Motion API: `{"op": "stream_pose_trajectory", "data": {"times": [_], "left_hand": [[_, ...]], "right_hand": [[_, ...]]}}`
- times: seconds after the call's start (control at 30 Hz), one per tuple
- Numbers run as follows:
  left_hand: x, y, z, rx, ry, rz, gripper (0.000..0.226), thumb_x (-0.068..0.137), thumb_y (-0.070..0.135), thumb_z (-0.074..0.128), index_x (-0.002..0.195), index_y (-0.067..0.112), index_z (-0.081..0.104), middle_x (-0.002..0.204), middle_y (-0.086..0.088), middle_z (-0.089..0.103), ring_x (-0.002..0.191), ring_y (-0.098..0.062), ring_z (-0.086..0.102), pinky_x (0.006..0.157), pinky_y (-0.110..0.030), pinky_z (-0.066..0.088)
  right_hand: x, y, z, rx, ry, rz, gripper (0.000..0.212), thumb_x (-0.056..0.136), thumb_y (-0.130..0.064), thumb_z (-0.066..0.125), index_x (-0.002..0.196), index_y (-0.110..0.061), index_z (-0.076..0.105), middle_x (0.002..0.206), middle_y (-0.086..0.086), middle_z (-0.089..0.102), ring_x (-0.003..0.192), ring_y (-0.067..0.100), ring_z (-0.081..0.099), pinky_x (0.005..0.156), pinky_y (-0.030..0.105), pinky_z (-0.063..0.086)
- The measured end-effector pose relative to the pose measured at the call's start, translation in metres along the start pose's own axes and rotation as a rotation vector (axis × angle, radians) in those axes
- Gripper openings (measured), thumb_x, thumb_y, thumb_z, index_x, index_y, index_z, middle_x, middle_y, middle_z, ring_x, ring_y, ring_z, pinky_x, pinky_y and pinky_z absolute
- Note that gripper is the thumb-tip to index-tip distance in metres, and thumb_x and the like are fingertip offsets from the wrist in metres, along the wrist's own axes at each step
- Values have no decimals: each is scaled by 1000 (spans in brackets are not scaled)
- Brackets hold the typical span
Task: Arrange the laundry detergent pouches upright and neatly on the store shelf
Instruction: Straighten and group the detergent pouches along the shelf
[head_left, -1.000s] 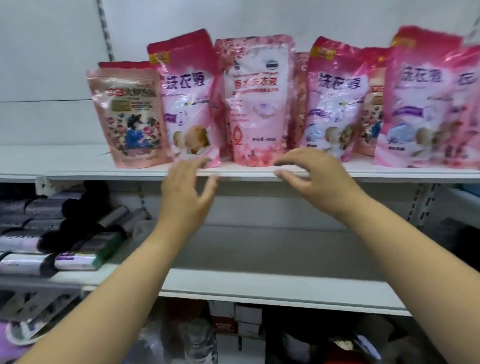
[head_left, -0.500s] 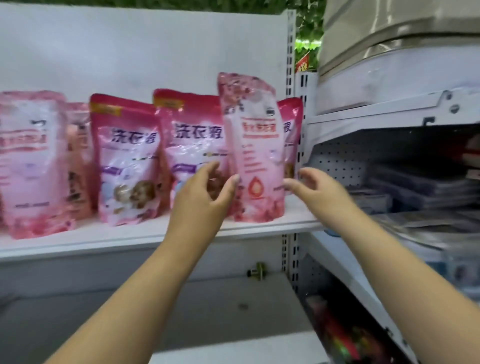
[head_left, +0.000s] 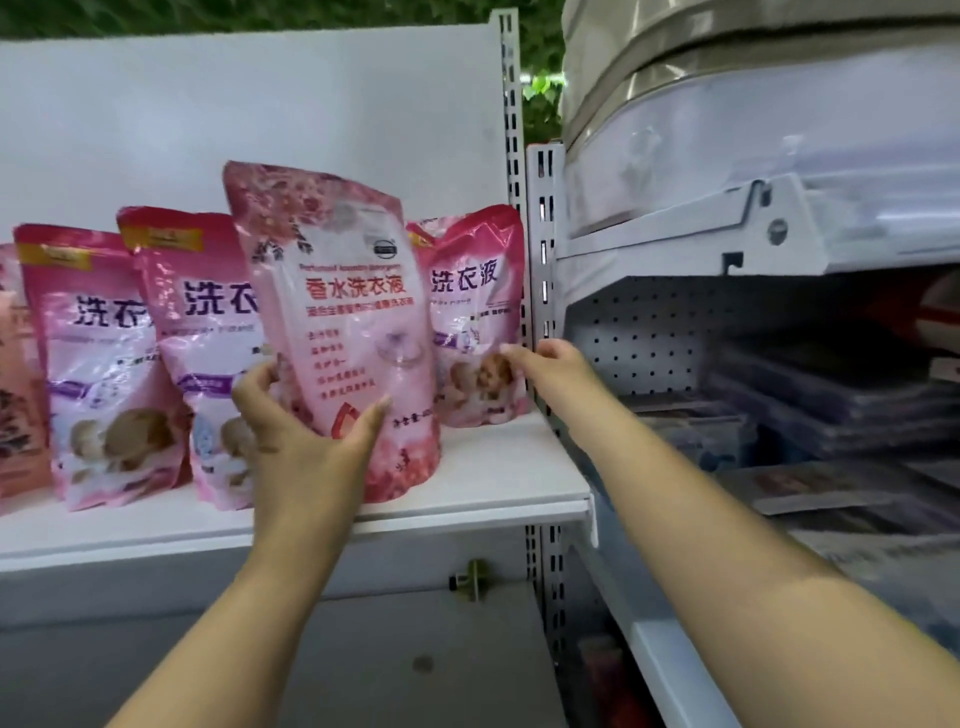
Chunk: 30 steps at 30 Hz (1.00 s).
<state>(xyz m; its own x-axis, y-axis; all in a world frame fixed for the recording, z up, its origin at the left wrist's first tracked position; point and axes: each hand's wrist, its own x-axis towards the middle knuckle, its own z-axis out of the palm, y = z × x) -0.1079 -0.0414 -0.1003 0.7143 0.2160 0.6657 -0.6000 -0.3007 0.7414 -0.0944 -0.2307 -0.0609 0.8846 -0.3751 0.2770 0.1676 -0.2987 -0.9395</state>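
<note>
A tall pale-pink flowered pouch (head_left: 343, 322) stands tilted to the left near the front of the white shelf (head_left: 498, 467). My left hand (head_left: 296, 431) grips its lower part, thumb on the front. Behind it, at the shelf's right end, stands a magenta pouch (head_left: 475, 291); my right hand (head_left: 550, 364) touches its lower right side with the fingertips. To the left two more magenta pouches (head_left: 93, 364) (head_left: 208, 322) stand upright, partly hidden by the held pouch and my hand. A peach pouch (head_left: 15, 415) shows at the left edge.
A slotted metal upright (head_left: 514, 156) ends the shelf on the right. Beyond it a pegboard-backed bay holds flat packaged goods (head_left: 831, 405). Below is a grey lower shelf (head_left: 363, 665) with a small brass fitting (head_left: 470, 579).
The view first swung right along the shelf. Since then my left hand has closed on the pale-pink pouch and drawn it forward, and my right hand has reached to the magenta pouch behind it.
</note>
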Motion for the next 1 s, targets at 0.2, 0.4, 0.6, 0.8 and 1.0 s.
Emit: {"op": "stream_pose_trajectory", "data": {"times": [0.2, 0.4, 0.6, 0.8, 1.0], "left_hand": [[-4, 2, 6, 78, 80, 0, 77, 76, 23, 74, 133, 15, 23, 130, -13, 34, 113, -21, 39, 87, -24, 30], [-6, 9, 5, 44, 53, 6, 74, 80, 15, 70, 135, 9, 21, 110, 3, 28, 79, 17, 25, 56, 12, 25], [-7, 13, 2, 21, 17, 2, 72, 82, 15, 68, 135, 10, 20, 91, 11, 27, 70, 19, 20, 67, 1, 25], [-8, 15, 1, -14, 5, 16, 72, 82, 18, 68, 135, 13, 19, 103, 9, 26, 88, 7, 28, 66, 4, 30], [0, 6, -3, -45, -83, 49, 70, 85, 34, 62, 136, 14, 18, 124, -1, 47, 104, -10, 44, 88, -23, 37]], "right_hand": [[37, 8, 16, 70, -24, 85, 75, 82, -43, 64, 140, -12, 30, 140, 10, 45, 124, 28, 46, 100, 40, 40], [36, 4, 15, -167, 108, -119, 16, 85, -29, 64, 87, -13, 65, 94, 8, 70, 80, 20, 65, 72, 28, 52], [9, -4, -2, -315, 215, -226, 44, 82, -33, 66, 113, -5, 53, 121, 8, 54, 92, 19, 52, 74, 27, 42], [-20, -10, -8, -130, 148, -245, 59, 86, -29, 63, 131, -13, 29, 124, 7, 55, 100, 21, 58, 76, 30, 53], [-60, -24, -3, -91, 226, -507, 48, 83, -23, 67, 127, -18, 48, 96, -14, 60, 83, 0, 59, 72, 14, 49]]}}
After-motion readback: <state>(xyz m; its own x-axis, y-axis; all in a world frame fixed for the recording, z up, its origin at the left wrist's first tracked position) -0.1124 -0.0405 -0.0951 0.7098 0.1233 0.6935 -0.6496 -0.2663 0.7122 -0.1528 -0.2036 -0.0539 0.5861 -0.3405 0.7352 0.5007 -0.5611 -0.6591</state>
